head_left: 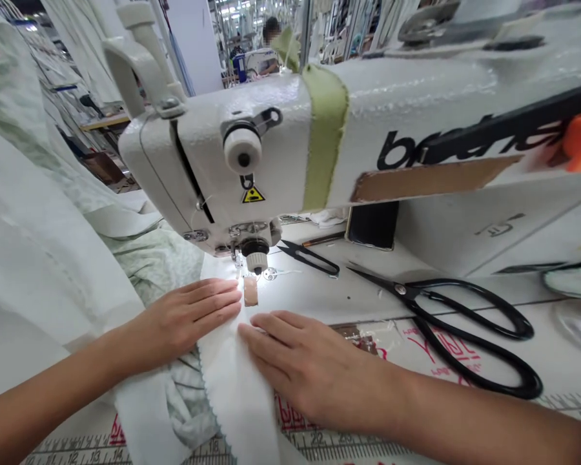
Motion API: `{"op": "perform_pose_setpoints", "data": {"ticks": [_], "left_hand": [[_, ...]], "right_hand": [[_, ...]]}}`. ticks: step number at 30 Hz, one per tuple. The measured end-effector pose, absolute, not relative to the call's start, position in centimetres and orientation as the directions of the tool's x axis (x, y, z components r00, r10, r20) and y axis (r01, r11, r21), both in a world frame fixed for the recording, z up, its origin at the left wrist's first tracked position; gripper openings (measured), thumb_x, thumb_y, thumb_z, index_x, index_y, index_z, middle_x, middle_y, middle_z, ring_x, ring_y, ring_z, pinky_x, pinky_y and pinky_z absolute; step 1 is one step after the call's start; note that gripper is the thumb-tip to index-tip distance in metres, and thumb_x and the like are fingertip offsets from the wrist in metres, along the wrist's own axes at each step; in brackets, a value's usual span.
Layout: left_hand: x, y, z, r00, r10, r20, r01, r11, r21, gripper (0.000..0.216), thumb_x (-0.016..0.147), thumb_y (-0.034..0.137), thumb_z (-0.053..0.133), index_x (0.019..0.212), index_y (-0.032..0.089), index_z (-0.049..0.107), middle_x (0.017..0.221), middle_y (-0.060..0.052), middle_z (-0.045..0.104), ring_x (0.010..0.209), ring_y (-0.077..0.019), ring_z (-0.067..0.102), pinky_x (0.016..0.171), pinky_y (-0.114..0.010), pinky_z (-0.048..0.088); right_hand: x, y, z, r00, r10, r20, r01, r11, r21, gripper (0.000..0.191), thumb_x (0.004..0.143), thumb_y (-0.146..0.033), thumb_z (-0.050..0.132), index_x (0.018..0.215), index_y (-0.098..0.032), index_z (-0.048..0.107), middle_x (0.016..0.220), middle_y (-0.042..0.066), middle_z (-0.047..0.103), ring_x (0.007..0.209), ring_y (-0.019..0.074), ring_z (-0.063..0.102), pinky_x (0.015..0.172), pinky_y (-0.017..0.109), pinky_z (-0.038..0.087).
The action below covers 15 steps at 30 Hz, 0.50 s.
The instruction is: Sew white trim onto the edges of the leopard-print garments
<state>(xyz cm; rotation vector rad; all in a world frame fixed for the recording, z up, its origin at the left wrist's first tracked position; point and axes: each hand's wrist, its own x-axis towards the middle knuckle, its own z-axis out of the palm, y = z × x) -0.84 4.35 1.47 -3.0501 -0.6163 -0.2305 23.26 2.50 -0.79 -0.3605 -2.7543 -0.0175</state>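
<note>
The bare left hand [193, 320] lies flat with its fingers straight and together, their tips pressing on the upper left part of a long white cloth strip [239, 387]. The bare right hand [300, 361] is bent at the knuckles, its fingertips on the strip's right edge; its thumb is hidden, so I cannot tell whether it pinches the cloth. The strip runs between and beneath both hands, from the needle area down to the lower edge of the view. It looks smooth, matt and plain, with a small zigzag-cut left edge.

Soft, crumpled white fabric with a pale green print [162, 258] bunches beyond and under the left forearm. Just ahead of the fingertips, a small tan rectangular patch [250, 292] sits beside the lit needle of a glossy white metal sewing machine [281, 148], which has a frayed green cloth band [325, 135] around its arm. To the right, on the white tabletop [319, 303], lie small black thread snips [312, 258] and large black-handled metal scissors [450, 316] with wide looped grips.
</note>
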Motion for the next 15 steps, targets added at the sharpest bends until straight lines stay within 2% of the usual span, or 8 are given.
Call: {"op": "perform_pose_setpoints", "data": {"ticks": [3,8,11,15], "left_hand": [[-1.5,4.5,1.0,0.906,0.396,0.147,0.397,-0.918,0.026,0.036,0.097,0.013,0.028,0.129,0.007,0.043,0.132,-0.018,0.048,0.133,-0.0234,0.033,0.107,-0.045,0.037],[-1.8,4.2,0.8,0.897,0.420,0.137,0.423,-0.906,0.005,0.043,0.087,-0.001,0.030,0.127,0.007,0.045,0.134,-0.018,0.047,0.133,-0.0234,0.032,0.107,-0.044,0.038],[-1.5,3.1,0.8,0.877,0.466,0.114,0.469,-0.883,0.009,0.042,0.086,0.005,0.035,0.127,0.008,0.046,0.134,-0.017,0.046,0.133,-0.0266,0.031,0.106,-0.045,0.040],[-0.7,2.2,0.4,0.856,0.470,0.216,0.483,-0.875,-0.008,0.039,0.090,0.005,0.031,0.125,0.009,0.049,0.124,-0.016,0.053,0.126,-0.0261,0.041,0.101,-0.044,0.045]], "right_hand": [[23.2,2.4,-0.9,-0.895,0.251,0.368,0.254,0.966,-0.041,0.022,0.090,-0.009,0.041,0.090,-0.008,0.064,0.101,0.012,0.061,0.088,0.0225,0.050,0.071,0.034,0.046],[23.2,2.5,-0.9,-0.901,0.229,0.369,0.241,0.970,-0.013,0.021,0.089,-0.008,0.043,0.094,-0.006,0.064,0.097,0.012,0.062,0.087,0.0231,0.051,0.069,0.033,0.046],[23.2,2.6,-0.9,-0.904,0.222,0.365,0.240,0.971,0.004,0.022,0.089,-0.008,0.042,0.094,-0.005,0.064,0.094,0.012,0.062,0.088,0.0237,0.052,0.068,0.033,0.045],[23.0,2.3,-1.1,-0.895,0.204,0.397,0.246,0.968,0.056,0.022,0.088,-0.009,0.042,0.089,-0.005,0.064,0.094,0.014,0.062,0.084,0.0234,0.051,0.067,0.033,0.043]]}}
